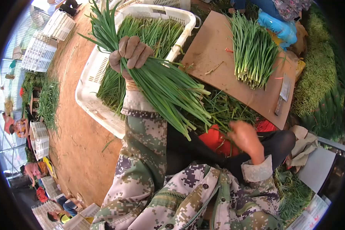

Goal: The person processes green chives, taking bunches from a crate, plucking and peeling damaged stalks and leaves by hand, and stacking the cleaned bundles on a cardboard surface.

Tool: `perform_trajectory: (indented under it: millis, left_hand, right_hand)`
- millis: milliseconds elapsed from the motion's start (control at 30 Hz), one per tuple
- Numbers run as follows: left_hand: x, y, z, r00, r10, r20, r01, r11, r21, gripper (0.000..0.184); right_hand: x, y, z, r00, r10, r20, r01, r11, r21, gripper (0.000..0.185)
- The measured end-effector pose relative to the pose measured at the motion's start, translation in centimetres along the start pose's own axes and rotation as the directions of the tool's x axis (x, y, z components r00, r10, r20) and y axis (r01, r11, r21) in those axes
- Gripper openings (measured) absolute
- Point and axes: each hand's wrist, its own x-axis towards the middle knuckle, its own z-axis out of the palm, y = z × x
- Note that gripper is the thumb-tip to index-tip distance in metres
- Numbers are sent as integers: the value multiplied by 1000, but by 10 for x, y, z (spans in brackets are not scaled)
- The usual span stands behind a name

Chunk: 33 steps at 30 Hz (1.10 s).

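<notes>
My left hand (132, 53), in a brown work glove, is closed round the middle of a bunch of garlic chives (168, 92). The leaf tips fan out at upper left, and the pale cut ends point to lower right. Below those ends is my bare right hand (247, 140), above my lap near a red cloth-like thing (217, 141). Motion blurs its fingers, so whether they grip anything is unclear. A white plastic crate (89, 97) holding more chives stands under my left hand. On a brown board (207, 50) lies a bundle of chives (255, 51).
A cleaver (283, 94) lies at the board's right edge. Loose chive trimmings (230, 107) fill the gap between board and lap. Another person's blue-covered arm (278, 28) is beyond the board. Stacked white crates (40, 53) and several people are at far left.
</notes>
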Motion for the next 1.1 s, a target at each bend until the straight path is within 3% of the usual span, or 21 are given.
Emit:
perform_trajectory:
  millis: [33, 100, 167, 300, 367, 400, 533, 700, 767, 833, 900, 933, 967, 1033, 1100]
  left_hand:
    - [-2, -2, 1, 1000, -4, -4, 4, 1000, 0, 13]
    - [3, -8, 5, 999, -42, -27, 43, 999, 17, 12]
    - [5, -10, 4, 998, -70, 3, 70, 997, 44, 13]
    - [2, -12, 4, 996, -75, -47, 77, 996, 44, 14]
    - [2, -13, 3, 995, -85, -48, 87, 995, 52, 15]
    - [2, -13, 4, 994, -100, -49, 103, 992, 67, 14]
    - [-1, -15, 5, 993, -82, -83, 89, 992, 87, 15]
    - [2, -17, 5, 987, -148, -62, 153, 985, 83, 16]
    - [1, -17, 4, 986, -143, -83, 150, 985, 83, 15]
    - [3, -19, 4, 985, -138, -99, 146, 986, 79, 15]
    - [-2, -18, 9, 971, -23, -237, 39, 997, 66, 14]
    - [1, -15, 7, 981, -30, -191, 40, 998, 48, 11]
    - [0, -16, 5, 981, -36, -192, 46, 998, 44, 11]
    - [2, -18, 7, 982, -37, -185, 51, 996, 74, 10]
    - [-1, -15, 7, 974, -21, -225, 43, 995, 90, 9]
  right_hand:
    - [6, -12, -13, 949, -46, -312, 88, 989, 120, 24]
    - [17, -56, -55, 912, -1, -411, 223, 841, 493, 33]
    - [33, -82, -64, 881, -48, -472, 365, 703, 610, 37]
    - [72, -109, -72, 894, -153, -421, 407, 673, 618, 32]
    - [97, -100, -56, 840, -321, -438, 489, 798, 351, 26]
    - [100, -103, -50, 806, -331, -490, 534, 765, 361, 22]
    - [93, -91, -52, 840, -258, -477, 494, 728, 475, 21]
    - [71, -72, -51, 864, -253, -435, 461, 745, 483, 14]
    - [60, -66, -54, 963, -36, -267, 228, 637, 737, 11]
    - [58, -56, -47, 959, -44, -280, 244, 630, 737, 12]
    - [49, -50, -38, 939, 81, -334, 333, 25, 942, 12]
    - [44, -43, -39, 933, 133, -334, 353, -162, 921, 14]
    - [41, -40, -38, 932, 139, -335, 356, -164, 920, 14]
    - [36, -41, -39, 946, 185, -267, 323, -437, 839, 17]
    - [32, -39, -40, 946, 234, -225, 313, -466, 828, 22]
